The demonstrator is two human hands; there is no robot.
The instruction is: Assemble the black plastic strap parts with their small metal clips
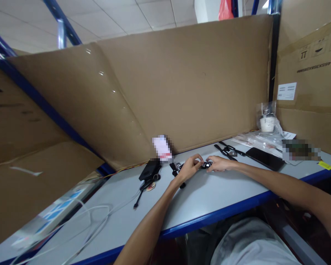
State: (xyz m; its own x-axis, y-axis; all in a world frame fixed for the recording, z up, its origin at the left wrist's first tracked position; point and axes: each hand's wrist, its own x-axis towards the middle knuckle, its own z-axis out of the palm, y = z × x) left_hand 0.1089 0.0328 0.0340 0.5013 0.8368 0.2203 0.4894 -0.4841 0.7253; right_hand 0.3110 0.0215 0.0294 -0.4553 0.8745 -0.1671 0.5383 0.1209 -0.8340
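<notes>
Between my two hands, just over the table, is a small black smartwatch body (206, 165) with a pale bright patch on its face. From the left, my left hand (191, 167) grips its edge with bent fingers. My right hand (218, 163) pinches it from the other side with thumb and fingers. Beside my left wrist lies a black watch strap (173, 168), partly hidden by the hand and forearm. Beyond my right hand are more black strap-like pieces (225, 151) with a small dark square among them. Fine detail on the watch body is too small to make out.
Left on the table (198, 204) are a black pouch-like block (149, 170), a short black cable (138, 199) and white cables (105, 217). A black phone (264, 158), plastic bags (260, 141) and a bagged white cup (267, 123) sit right. Cardboard (193, 84) walls the back.
</notes>
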